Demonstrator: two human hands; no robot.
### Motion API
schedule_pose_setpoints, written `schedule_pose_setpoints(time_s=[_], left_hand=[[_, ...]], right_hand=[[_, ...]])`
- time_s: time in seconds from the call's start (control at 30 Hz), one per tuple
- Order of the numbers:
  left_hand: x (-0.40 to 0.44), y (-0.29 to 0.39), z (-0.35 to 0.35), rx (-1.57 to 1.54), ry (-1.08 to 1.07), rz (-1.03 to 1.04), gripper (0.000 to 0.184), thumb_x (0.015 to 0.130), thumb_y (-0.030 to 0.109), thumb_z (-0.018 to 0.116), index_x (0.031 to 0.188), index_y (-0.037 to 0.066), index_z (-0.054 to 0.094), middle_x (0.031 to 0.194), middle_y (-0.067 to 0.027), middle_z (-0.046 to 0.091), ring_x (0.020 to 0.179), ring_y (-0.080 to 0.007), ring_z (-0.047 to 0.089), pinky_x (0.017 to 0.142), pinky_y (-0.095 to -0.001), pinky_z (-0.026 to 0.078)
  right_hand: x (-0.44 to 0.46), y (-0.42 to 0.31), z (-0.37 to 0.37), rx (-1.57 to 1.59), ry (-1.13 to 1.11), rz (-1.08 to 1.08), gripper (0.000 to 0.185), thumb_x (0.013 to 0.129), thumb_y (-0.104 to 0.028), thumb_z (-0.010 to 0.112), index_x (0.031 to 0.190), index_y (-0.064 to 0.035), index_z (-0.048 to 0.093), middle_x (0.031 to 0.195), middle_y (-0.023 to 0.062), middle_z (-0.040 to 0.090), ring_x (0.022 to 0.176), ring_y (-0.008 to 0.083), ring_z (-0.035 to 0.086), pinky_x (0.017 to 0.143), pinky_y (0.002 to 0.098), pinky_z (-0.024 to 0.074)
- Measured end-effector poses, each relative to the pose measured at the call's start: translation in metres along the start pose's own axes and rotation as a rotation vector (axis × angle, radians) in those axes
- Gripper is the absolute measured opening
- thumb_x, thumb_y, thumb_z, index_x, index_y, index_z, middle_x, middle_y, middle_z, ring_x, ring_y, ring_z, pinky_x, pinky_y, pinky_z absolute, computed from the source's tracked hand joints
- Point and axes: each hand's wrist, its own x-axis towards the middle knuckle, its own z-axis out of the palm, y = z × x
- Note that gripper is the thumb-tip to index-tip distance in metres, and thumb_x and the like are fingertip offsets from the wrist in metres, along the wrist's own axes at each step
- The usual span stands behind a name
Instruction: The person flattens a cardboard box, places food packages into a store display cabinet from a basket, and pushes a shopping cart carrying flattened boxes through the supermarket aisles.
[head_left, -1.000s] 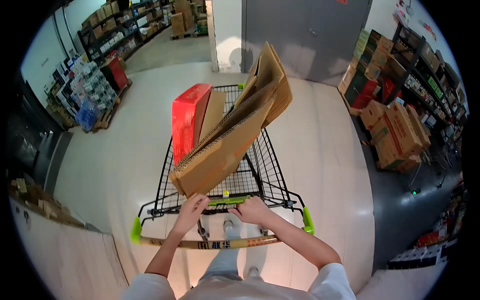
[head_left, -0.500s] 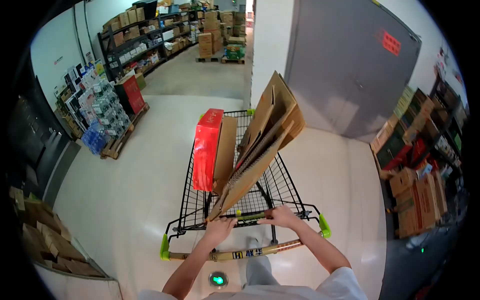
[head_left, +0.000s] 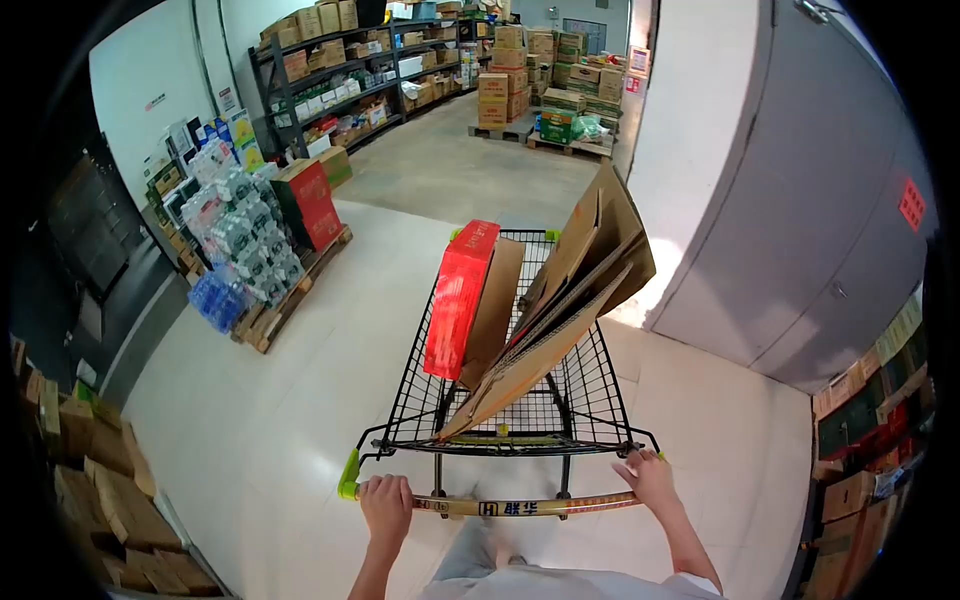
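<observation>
A black wire shopping cart [head_left: 400, 405] stands in front of me. Its curved handlebar [head_left: 535, 506] has green end pieces. My left hand [head_left: 386, 505] is closed round the bar's left end. At the right end, my right hand [head_left: 648, 477] rests by the green end piece, fingers bent over the bar; its exact hold is partly hidden. A red box [head_left: 461, 300] stands upright in the cart's left side. Flattened brown cardboard [head_left: 560, 340] leans up to the right, rising above the basket. Another brown piece [head_left: 494, 310] is beside the red box.
Bottled packs [head_left: 250, 235] stand on a wooden pallet [head_left: 290, 305] at left. Shelving [head_left: 350, 85] and stacked boxes [head_left: 505, 85] are beyond the opening. A white wall [head_left: 685, 130] and grey door [head_left: 830, 210] stand right. Cartons line both lower sides.
Both hands have moved apart, from the basket's near edge to the handlebar's ends. The view has turned left, showing more of the shelved area, and the cart has turned with it.
</observation>
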Motion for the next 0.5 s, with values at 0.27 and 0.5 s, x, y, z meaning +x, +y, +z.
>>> schedule_pose_setpoints(time_s=[0.27,0.5], left_hand=[[0.276,-0.044,0.063,0.028,0.189,0.093,0.014,0.077,0.016,0.048,0.068,0.010,0.057,0.065,-0.0028,0.054,0.063,-0.0218,0.049,0.062,-0.0347,0.033],[0.476,-0.135,0.076,0.054,0.282,-0.182,0.030,0.072,0.012,0.055,0.102,0.011,0.053,0.130,-0.0111,0.031,0.118,-0.0305,0.028,0.098,-0.0437,0.016]], right_hand=[[0.228,0.003,0.057,-0.318,-0.423,0.208,0.055,0.087,-0.043,0.031,0.057,-0.0091,0.062,0.051,0.0094,0.056,0.051,0.0261,0.056,0.052,0.0354,0.0444],[0.429,-0.063,0.101,0.118,-1.190,0.285,0.045,0.087,-0.040,0.029,0.121,-0.0143,0.041,0.070,0.0012,0.064,0.076,0.0162,0.061,0.097,0.0339,0.0252]])
